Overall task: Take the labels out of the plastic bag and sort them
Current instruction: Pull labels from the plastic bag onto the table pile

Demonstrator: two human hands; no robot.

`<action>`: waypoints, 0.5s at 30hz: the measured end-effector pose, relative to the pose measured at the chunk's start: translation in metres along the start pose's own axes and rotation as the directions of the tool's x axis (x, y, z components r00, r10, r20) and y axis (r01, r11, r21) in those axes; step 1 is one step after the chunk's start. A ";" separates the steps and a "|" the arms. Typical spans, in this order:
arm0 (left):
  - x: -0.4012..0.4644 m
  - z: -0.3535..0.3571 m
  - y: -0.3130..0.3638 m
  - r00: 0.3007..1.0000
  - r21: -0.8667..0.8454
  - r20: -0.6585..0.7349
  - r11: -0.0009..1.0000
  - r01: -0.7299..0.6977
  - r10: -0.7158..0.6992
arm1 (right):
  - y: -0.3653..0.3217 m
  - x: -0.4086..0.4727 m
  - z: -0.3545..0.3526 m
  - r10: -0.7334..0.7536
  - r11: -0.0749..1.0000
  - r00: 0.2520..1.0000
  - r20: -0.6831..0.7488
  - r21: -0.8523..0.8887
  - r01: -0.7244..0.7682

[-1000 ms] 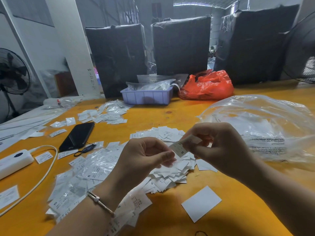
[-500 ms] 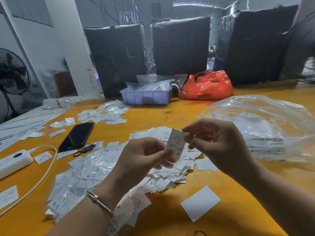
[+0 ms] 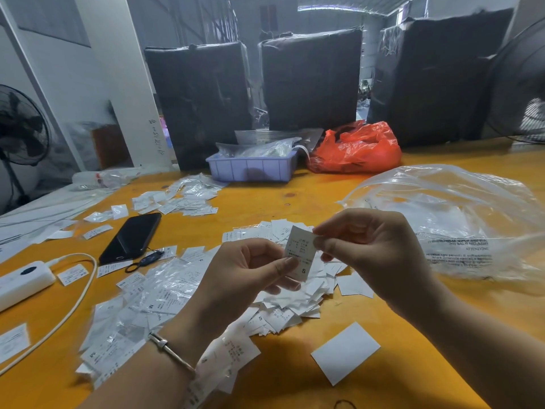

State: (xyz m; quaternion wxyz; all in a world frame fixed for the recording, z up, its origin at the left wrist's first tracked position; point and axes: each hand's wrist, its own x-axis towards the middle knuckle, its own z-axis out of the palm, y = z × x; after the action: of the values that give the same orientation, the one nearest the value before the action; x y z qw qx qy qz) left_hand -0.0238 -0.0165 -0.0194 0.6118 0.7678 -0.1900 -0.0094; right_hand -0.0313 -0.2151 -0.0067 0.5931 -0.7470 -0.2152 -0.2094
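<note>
head view: 1 camera, both hands over the orange bench [image 3: 295, 190]
size label [image 3: 300, 252]: 1, marked S, held upright above the loose label pile [image 3: 295, 302]
left hand [image 3: 244, 276]: thumb and fingers pinch the label's lower edge
right hand [image 3: 371, 249]: fingertips pinch its top corner
handling: probably featherlight, thin, limp paper; best pinched at the edges
clear plastic bag [image 3: 460, 219]: 1, slack, right of the hands
sleeved labels [image 3: 153, 302]: too many to count

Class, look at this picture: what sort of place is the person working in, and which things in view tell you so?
Probably a warehouse or garment packing workshop. Large black-wrapped bales stand behind the yellow worktable, loose size labels are heaped on it, and a standing fan is at the left.
</note>
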 end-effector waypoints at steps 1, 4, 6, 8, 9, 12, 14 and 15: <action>0.000 0.000 0.000 1.000 -0.008 -0.002 1.000 0.004 -0.004 | 0.001 0.001 -0.001 0.019 0.999 1.000 0.008 0.039 -0.019; 0.000 -0.001 0.000 1.000 -0.030 -0.007 1.000 0.007 -0.007 | 0.003 0.000 -0.002 0.068 0.996 0.995 0.075 0.045 -0.071; 0.000 -0.001 0.000 1.000 -0.033 -0.013 0.999 0.007 -0.007 | 0.003 -0.001 -0.001 0.088 0.995 0.991 0.102 0.035 -0.092; 0.001 0.000 0.001 1.000 -0.033 -0.012 0.999 0.004 -0.005 | 0.003 -0.001 -0.002 0.093 0.994 0.990 0.110 0.037 -0.098; 0.001 0.000 0.001 1.000 -0.033 -0.010 0.999 0.002 -0.003 | 0.003 0.000 -0.002 0.095 0.994 0.989 0.112 0.039 -0.100; 0.001 0.000 0.001 1.000 -0.033 0.000 0.999 -0.005 0.005 | 0.003 0.000 -0.002 0.108 0.993 0.985 0.137 0.022 -0.112; 0.000 0.000 0.001 1.000 -0.044 0.001 0.999 -0.003 0.003 | 0.002 -0.001 -0.001 0.125 0.991 0.977 0.174 0.023 -0.131; -0.001 -0.001 0.000 1.000 -0.056 0.000 0.998 -0.002 0.002 | 0.002 -0.001 0.000 0.130 0.991 0.973 0.192 0.018 -0.136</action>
State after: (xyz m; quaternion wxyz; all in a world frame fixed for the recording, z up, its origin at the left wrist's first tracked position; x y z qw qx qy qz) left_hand -0.0245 -0.0155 -0.0190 0.6329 0.7503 -0.1905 -0.0142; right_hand -0.0310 -0.2159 -0.0086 0.5941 -0.7670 -0.2235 -0.0935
